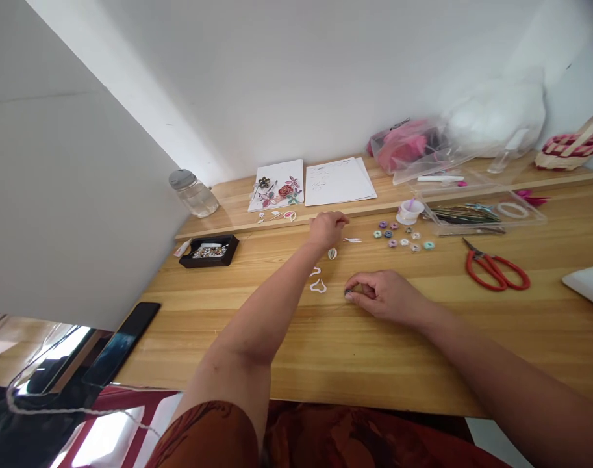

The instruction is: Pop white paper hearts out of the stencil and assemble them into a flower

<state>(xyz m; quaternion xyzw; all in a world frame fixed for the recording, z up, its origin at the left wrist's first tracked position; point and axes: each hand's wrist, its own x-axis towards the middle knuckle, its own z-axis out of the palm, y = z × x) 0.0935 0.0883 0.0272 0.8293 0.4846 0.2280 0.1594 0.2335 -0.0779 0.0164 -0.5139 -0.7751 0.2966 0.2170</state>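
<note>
My right hand (386, 296) rests on the wooden table, thumb and index finger pinched on a small dark round thing (347, 293), mostly hidden by the fingertips. My left hand (327, 229) is stretched forward near the raised shelf edge, its fingers bent together; whatever they hold, if anything, is hidden. Just below it lies a small oval piece with dark stripes (332, 253). A white curved cut-out (318, 286) and a second, partly covered by my left forearm, lie between my hands. Right of my left hand is a thin white-pink piece (353, 240).
Several small coloured spools (392, 244) lie beside a white tub (410, 211). Red-handled scissors (497, 270) and a clear plastic box (491, 214) are at right. At left are a black tray of beads (208, 261), a bottle (193, 193) and a phone (123, 341). Paper sheets (340, 184) lie behind.
</note>
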